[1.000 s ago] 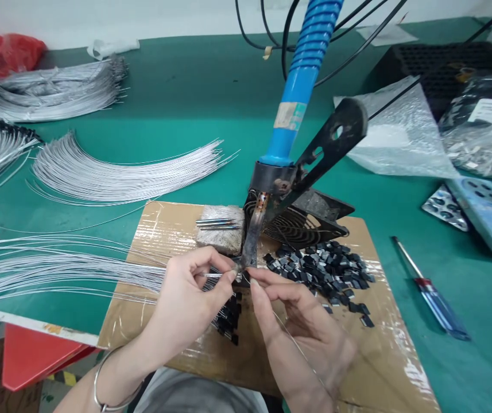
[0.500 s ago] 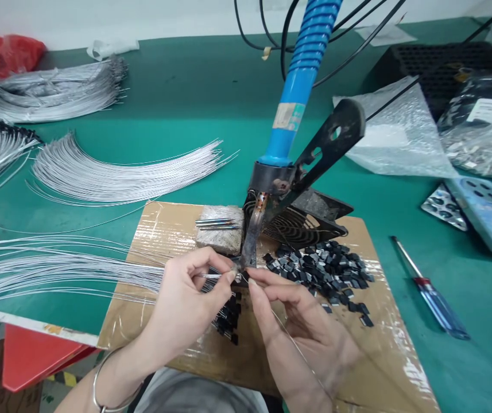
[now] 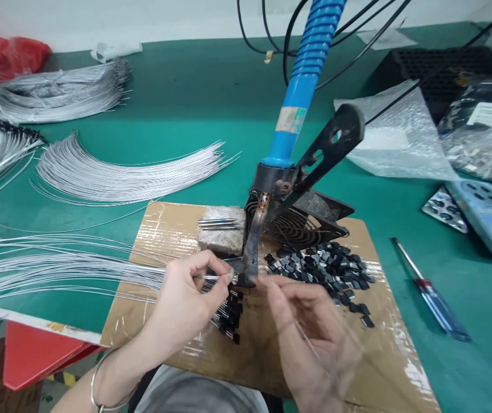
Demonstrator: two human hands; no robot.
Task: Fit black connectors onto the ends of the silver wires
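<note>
My left hand (image 3: 194, 301) is closed in a pinch on a thin wire, whose end by the fingertips meets a small black part just below the soldering iron's tip. My right hand (image 3: 314, 332), smeared by motion, is pinched to the right of that tip; a thin strand of solder wire runs faintly across its palm. The soldering iron (image 3: 289, 126), with a blue ribbed handle, is fixed in a black stand (image 3: 332, 152) and points down between the hands. Finished-looking wires with black ends (image 3: 229, 315) lie under my left hand.
Loose black chips (image 3: 332, 269) are heaped on the cardboard (image 3: 383, 321). A wrapped block (image 3: 222, 235) carries thin metal rods. White wires (image 3: 134, 175) lie at left. A screwdriver (image 3: 430, 292), a phone (image 3: 487, 212) and plastic bags (image 3: 396, 137) are at right.
My right hand has drawn back a little to the right, away from the iron's tip and my left fingertips. My left hand keeps its pinch in nearly the same place.
</note>
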